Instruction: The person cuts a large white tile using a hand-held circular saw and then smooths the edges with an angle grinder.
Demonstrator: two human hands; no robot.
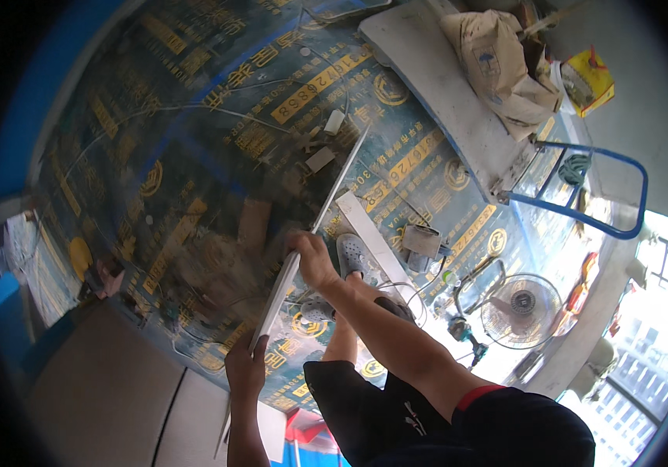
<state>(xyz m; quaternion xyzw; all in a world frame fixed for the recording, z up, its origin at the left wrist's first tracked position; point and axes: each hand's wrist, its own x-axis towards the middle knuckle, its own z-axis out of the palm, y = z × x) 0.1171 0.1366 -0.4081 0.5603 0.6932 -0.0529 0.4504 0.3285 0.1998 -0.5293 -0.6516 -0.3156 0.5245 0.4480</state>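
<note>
Nearest the lens, the person's right forearm (396,335) rises from a dark sleeve with a red cuff at the lower right and reaches up and left across the middle of the view.

At the far left, a pale sheet (26,257) lies on the floor covering (194,156), a dark blue sheet printed with yellow marks that fills most of the picture. Thin wires (194,109) trail over it.

Lower centre, the left hand (246,366) is closed around the near end of a long pale strip (314,226), fingers wrapped over its edge. The strip runs up and to the right across the covering. Further along it, the right hand (312,257) lies on top of the strip, fingers curled over its side; whether it grips or only presses I cannot tell.

Just right of that hand a grey perforated shoe (352,255) stands on the covering, beside a flat white board (373,241).

Farther right, a standing fan (520,310) rests on the floor, with a blue-framed cart handle (606,194) above it. A crumpled paper sack (501,66) and a yellow box (589,82) sit at the upper right.
</note>
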